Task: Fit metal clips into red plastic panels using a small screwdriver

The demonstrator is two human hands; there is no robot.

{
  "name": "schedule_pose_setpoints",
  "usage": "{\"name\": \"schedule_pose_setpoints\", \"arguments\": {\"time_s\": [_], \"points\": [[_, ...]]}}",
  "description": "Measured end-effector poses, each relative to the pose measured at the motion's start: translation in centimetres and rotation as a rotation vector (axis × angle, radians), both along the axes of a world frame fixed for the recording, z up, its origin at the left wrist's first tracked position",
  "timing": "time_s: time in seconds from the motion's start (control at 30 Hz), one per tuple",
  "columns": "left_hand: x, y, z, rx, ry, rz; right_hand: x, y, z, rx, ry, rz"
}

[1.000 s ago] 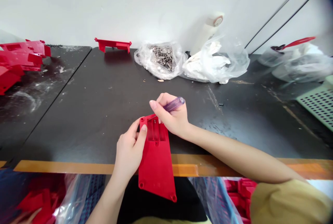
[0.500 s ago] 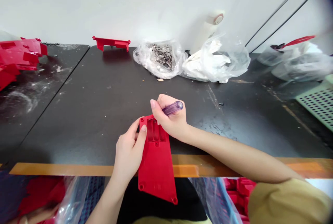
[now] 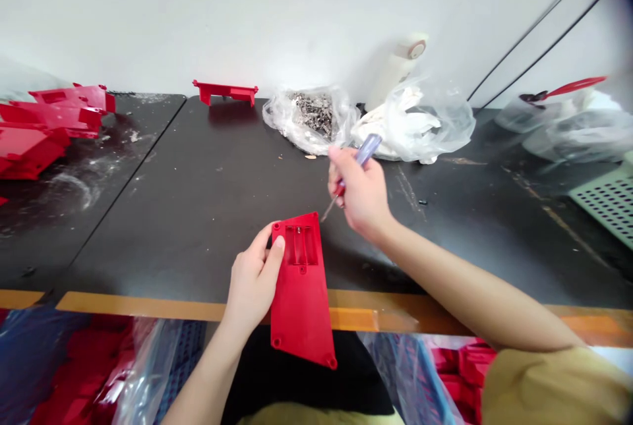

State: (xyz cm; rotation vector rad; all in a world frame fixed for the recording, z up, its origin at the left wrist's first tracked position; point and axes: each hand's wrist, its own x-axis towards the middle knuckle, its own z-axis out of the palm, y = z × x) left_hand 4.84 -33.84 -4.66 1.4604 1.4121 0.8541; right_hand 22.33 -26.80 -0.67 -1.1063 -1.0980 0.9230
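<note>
My left hand [image 3: 254, 280] grips the left edge of a red plastic housing [image 3: 302, 310], thumb on top, held over the front edge of the table. Near its far end is a slotted compartment [image 3: 301, 245] with a small shiny metal piece [image 3: 299, 230] at its top. My right hand [image 3: 361, 191] is closed around a screwdriver [image 3: 368, 148] with a translucent purple handle. Its thin shaft slants down to the left, the tip just off the far right corner of the housing. Beyond that hand sits a clear bag of small metal parts [image 3: 314, 115].
Red plastic parts [image 3: 59, 112] pile up at the left; another red part [image 3: 226, 92] stands by the wall. A bag with white gloves [image 3: 403, 122], a white bottle [image 3: 395, 72] and a green perforated basket [image 3: 606, 198] are right. Bins of red parts [image 3: 459, 372] sit below the table edge.
My right hand has lifted the screwdriver out of the compartment area and moved up and right. My left hand still holds the housing, which has turned slightly. The view has shifted a little.
</note>
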Motion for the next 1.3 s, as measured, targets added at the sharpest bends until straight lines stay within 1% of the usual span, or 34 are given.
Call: {"name": "schedule_pose_setpoints", "arguments": {"time_s": [0.03,0.1,0.2,0.27,0.33,0.37,0.43,0.53,0.63,0.73,0.83,0.9,1.03,1.2,1.3], "points": [[-0.1,-0.2,0.2,-0.013,-0.022,-0.003,0.7,0.2,0.6,-0.063,0.038,0.018],[-0.2,-0.6,0.7,-0.040,-0.056,-0.006,2.1,0.1,1.6,-0.177,-0.016,0.122],[-0.2,-1.2,1.8,-0.017,-0.049,-0.003,3.3,-1.3,1.9,-0.271,-0.126,0.271],[-0.1,-1.4,2.4,0.017,-0.035,-0.025,3.6,-2.6,1.5,-0.297,-0.178,0.372],[0.1,-1.4,3.0,0.048,-0.033,-0.074,3.7,-3.9,1.0,-0.299,-0.238,0.458],[0.2,-1.4,3.2,0.061,-0.034,-0.099,3.7,-4.4,0.8,-0.289,-0.270,0.473],[0.4,-1.4,3.5,0.091,-0.022,-0.136,3.8,-5.1,0.6,-0.253,-0.319,0.441],[0.5,-1.3,4.2,0.173,0.083,-0.153,3.8,-5.7,1.1,-0.171,-0.350,0.343],[0.6,-1.0,5.3,0.298,0.280,-0.173,3.9,-6.1,2.3,-0.081,-0.338,0.279],[0.8,-0.4,6.3,0.490,0.494,-0.162,4.0,-6.2,3.6,0.033,-0.292,0.265],[1.2,0.6,6.7,0.723,0.667,-0.133,4.3,-6.1,4.2,0.123,-0.273,0.279],[1.4,1.3,6.5,0.835,0.718,-0.110,4.4,-6.1,4.2,0.192,-0.325,0.263],[1.3,2.5,5.6,0.993,0.685,-0.109,4.6,-6.7,3.9,0.393,-0.546,0.198],[0.8,2.7,4.3,1.221,0.602,-0.111,4.6,-7.7,3.0,0.767,-0.798,0.191],[0.5,2.5,3.4,1.306,0.583,-0.111,4.7,-7.9,2.1,0.975,-0.970,0.166]]}}
